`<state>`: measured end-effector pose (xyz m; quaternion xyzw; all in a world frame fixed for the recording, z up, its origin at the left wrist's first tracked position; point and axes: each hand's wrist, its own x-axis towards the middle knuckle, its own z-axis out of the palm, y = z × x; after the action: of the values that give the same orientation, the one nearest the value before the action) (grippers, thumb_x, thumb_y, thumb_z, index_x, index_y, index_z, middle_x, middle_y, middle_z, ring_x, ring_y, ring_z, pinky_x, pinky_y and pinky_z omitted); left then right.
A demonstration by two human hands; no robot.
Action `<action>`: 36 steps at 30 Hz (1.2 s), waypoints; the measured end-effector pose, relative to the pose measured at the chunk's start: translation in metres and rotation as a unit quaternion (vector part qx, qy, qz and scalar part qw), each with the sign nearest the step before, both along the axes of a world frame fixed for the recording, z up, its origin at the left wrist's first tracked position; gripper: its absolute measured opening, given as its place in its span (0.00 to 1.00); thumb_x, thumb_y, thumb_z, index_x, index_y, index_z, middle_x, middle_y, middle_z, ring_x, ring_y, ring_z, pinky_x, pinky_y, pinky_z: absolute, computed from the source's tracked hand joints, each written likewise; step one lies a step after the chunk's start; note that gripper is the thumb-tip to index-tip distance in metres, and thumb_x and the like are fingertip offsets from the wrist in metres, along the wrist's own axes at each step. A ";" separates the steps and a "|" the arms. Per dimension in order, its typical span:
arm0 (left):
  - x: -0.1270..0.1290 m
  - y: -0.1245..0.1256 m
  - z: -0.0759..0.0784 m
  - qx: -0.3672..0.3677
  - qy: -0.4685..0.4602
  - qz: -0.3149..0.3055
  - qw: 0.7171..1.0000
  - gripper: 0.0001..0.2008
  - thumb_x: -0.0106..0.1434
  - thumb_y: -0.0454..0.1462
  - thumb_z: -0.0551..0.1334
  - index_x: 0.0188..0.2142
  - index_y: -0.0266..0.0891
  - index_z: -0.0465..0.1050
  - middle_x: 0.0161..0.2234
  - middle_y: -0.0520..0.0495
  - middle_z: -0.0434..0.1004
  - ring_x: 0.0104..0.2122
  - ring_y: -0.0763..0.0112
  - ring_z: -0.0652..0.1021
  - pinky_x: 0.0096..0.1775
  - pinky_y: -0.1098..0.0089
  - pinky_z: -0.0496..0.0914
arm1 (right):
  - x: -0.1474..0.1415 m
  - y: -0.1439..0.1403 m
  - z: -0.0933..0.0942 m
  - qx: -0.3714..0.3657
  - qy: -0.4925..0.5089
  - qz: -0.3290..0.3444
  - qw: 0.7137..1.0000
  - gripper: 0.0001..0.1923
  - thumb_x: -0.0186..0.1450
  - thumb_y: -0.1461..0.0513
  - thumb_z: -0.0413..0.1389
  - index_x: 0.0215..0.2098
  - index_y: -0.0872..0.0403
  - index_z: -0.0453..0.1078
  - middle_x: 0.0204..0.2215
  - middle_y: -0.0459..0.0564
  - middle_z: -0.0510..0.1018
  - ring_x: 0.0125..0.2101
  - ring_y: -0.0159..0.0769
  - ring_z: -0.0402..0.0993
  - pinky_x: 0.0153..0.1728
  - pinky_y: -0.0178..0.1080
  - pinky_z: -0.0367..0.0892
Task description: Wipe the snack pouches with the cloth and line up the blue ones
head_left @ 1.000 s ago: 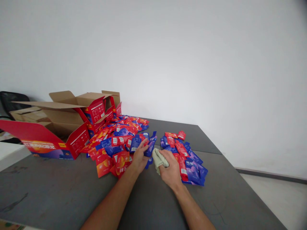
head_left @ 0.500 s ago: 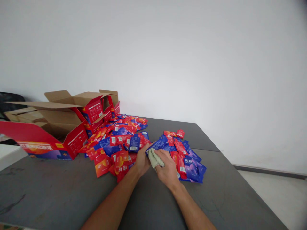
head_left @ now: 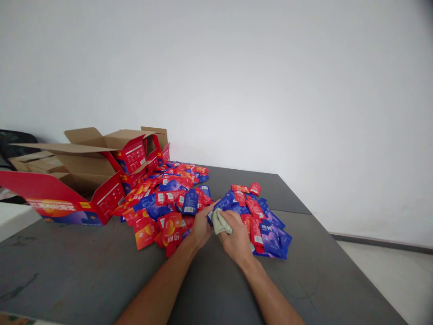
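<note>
Left hand (head_left: 202,224): curled, blue sachet (head_left: 221,205) pinched at its near end.
Right hand (head_left: 237,235): closed around cloth (head_left: 220,222).
Sachet axis: near-left to far-right.

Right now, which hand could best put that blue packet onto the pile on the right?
Probably the left hand: it holds the blue packet, whose tip almost reaches the right pile. The right hand is full with a cloth.
</note>
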<state>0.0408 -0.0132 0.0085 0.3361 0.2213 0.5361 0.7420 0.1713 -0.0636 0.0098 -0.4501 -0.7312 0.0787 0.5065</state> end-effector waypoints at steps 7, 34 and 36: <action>-0.020 0.012 0.006 0.137 0.335 0.169 0.917 0.24 0.60 0.39 0.60 0.56 0.40 0.73 0.53 0.46 0.76 0.55 0.58 0.72 0.56 0.61 0.64 | 0.008 0.006 0.000 -0.033 -0.014 -0.036 0.999 0.26 0.56 0.70 0.54 0.52 0.52 0.74 0.48 0.54 0.76 0.49 0.43 0.73 0.53 0.45 0.68; 0.031 -0.004 -0.032 0.415 0.652 0.083 0.629 0.15 0.66 0.45 0.55 0.42 0.41 0.76 0.48 0.38 0.76 0.56 0.50 0.67 0.61 0.43 0.50 | 0.058 0.031 -0.002 -0.055 -0.002 -0.253 0.966 0.19 0.58 0.63 0.53 0.47 0.57 0.75 0.44 0.58 0.78 0.44 0.48 0.74 0.50 0.48 0.68; 0.030 -0.003 -0.029 0.405 0.660 0.116 0.622 0.12 0.64 0.43 0.57 0.34 0.39 0.75 0.38 0.39 0.76 0.49 0.53 0.71 0.57 0.50 0.57 | 0.057 0.031 -0.002 -0.055 0.003 -0.254 0.966 0.19 0.59 0.63 0.53 0.47 0.57 0.75 0.43 0.57 0.78 0.44 0.47 0.74 0.49 0.48 0.68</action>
<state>0.0709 -0.0164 -0.0207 0.8378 0.4491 0.2875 0.1173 0.2288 -0.0328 0.0077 -0.6479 -0.5856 -0.0112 0.4869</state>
